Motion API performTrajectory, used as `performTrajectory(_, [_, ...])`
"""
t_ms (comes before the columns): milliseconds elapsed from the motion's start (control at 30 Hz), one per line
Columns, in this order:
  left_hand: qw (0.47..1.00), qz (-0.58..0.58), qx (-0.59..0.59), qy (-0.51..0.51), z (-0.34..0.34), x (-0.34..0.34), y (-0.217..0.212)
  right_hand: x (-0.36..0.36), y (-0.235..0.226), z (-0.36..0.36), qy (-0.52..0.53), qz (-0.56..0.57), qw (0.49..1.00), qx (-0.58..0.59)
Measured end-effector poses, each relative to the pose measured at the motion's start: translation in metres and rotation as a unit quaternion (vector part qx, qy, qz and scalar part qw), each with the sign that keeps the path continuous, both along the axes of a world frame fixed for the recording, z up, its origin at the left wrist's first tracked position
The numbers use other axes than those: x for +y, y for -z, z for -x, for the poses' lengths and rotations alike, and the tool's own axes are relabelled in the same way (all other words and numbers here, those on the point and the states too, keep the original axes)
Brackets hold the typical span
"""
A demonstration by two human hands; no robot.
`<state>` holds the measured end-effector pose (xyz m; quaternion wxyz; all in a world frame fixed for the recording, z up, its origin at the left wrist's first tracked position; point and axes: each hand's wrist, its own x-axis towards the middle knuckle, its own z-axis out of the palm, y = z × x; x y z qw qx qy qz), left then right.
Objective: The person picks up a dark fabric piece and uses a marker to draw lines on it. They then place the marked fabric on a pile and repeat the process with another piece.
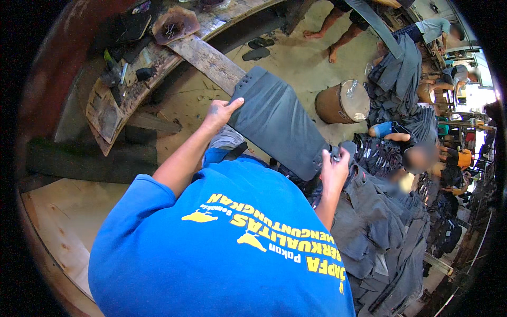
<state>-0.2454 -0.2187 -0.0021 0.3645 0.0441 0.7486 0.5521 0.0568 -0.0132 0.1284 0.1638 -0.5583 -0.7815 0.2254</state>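
A long dark grey sheet (280, 119), which looks like rubber or leather, slants across the middle in front of my blue shirt. Small dark dots run along its upper left end, and that end overlaps a worn wooden plank (208, 61). My left hand (221, 112) is closed on the sheet's left edge, thumb on top. At the lower right end my right hand (335, 166) is closed, its fingers curled by the sheet's corner. A small dark rounded piece (347, 147) shows beside those fingers; whether it belongs to the sheet I cannot tell.
A wooden bench (134, 79) at upper left bears tools and a brown tray-like holder (177, 25). A brown drum (342, 102) stands beyond the sheet, sandals (257, 48) farther off. Heaps of dark sheets (377, 227) lie right; several people work nearby.
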Motion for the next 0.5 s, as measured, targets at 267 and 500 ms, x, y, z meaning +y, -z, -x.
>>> performTrajectory(267, [0.998, 0.043, 0.035, 0.025, 0.003, -0.002, 0.003, -0.011, -0.009, 0.126, -0.322, 0.0, 0.943, -0.078])
performTrajectory(500, [0.98, 0.158, 0.094, 0.083, 0.007, -0.002, -0.025, -0.026, -0.009, 0.151, -0.354, 0.046, 0.914, -0.192])
